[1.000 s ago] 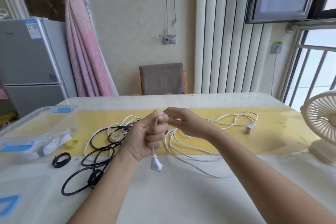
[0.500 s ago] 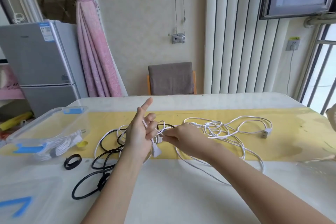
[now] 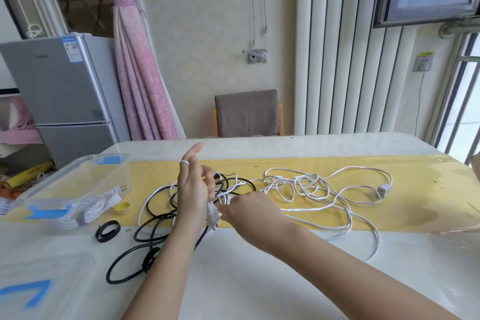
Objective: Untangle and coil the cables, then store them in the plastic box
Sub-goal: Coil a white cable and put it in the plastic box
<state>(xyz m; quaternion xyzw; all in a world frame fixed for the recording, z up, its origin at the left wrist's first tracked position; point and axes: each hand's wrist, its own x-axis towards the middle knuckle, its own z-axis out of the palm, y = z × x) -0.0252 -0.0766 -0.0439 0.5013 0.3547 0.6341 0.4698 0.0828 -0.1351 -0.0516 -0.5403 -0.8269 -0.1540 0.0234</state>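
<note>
L hand (image 3: 193,189): was bare; white band (image 3: 185,162) at index-finger base, ring or cord, couldn't tell
R hand (image 3: 249,209): was bare
Forearms, L (image 3: 166,267) & R (image 3: 324,262): were bare

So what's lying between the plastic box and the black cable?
Head view: a rolled black strap and a small yellow cap lie between the plastic box and the black cable.

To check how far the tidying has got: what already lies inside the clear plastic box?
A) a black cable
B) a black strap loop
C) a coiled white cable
C: a coiled white cable shows through the wall of the plastic box; the black cable and black strap loop lie outside it.
</note>
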